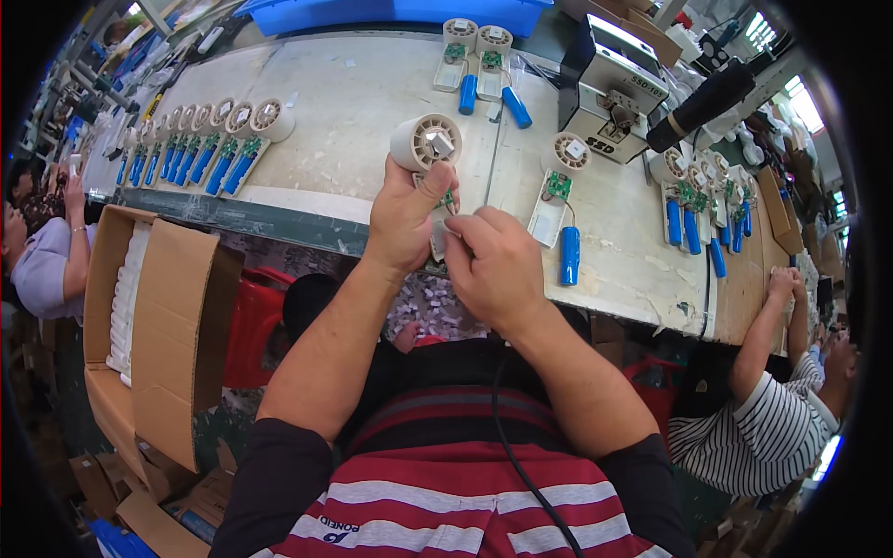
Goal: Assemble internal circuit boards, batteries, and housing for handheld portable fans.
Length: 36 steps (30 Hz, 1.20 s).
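Observation:
My left hand [405, 219] is wrapped around a white handheld-fan housing [414, 144], its round spoked head tilted up above the thumb. A small white block sits in the middle of that head. Part of a green circuit board and thin wires show below my left thumb. My right hand [498, 270] is closed, thumb and fingertips together against the housing's lower end; what they pinch is hidden. Right of my hands lies a similar housing [544, 219] with a green board, and a blue battery cell [569, 256] wired to it.
Rows of similar housings with blue cells lie at the left [223, 153] and right [693, 200]. Two more housings [456, 60] lie at the back, near a blue bin [400, 13]. A boxy machine [609, 88] stands back right. A cardboard box [172, 325] holds white tubes. People sit on both sides.

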{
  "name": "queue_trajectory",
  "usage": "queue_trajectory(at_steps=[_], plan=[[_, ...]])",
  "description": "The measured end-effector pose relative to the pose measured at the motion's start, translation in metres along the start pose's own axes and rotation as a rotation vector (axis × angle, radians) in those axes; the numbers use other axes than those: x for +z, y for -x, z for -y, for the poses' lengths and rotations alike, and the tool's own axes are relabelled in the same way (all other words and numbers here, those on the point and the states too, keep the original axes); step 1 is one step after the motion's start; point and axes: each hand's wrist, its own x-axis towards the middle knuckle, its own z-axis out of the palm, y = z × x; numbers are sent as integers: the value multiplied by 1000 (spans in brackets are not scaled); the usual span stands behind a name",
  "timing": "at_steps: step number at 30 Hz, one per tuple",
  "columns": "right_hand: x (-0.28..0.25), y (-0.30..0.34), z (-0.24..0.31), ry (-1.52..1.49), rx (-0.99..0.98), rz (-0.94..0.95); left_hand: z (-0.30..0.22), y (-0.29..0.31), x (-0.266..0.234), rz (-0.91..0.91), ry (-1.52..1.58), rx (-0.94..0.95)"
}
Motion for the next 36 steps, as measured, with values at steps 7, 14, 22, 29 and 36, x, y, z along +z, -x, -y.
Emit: queue_trajectory(at_steps=[7, 14, 22, 29, 36], plan=[[12, -13, -18, 282, -243, 122, 1, -2, -5, 35, 6, -22], [9, -18, -24, 251, -358, 140, -1, -3, -4, 14, 79, -57], [-35, 21, 7, 184, -200, 812, -7, -6, -10, 23, 162, -110], [-42, 5, -3, 335, 138, 390, -16, -3, -10, 89, 274, -144], [-40, 8, -5, 252, 192, 436, -11, 1, -12, 118, 222, -106]])
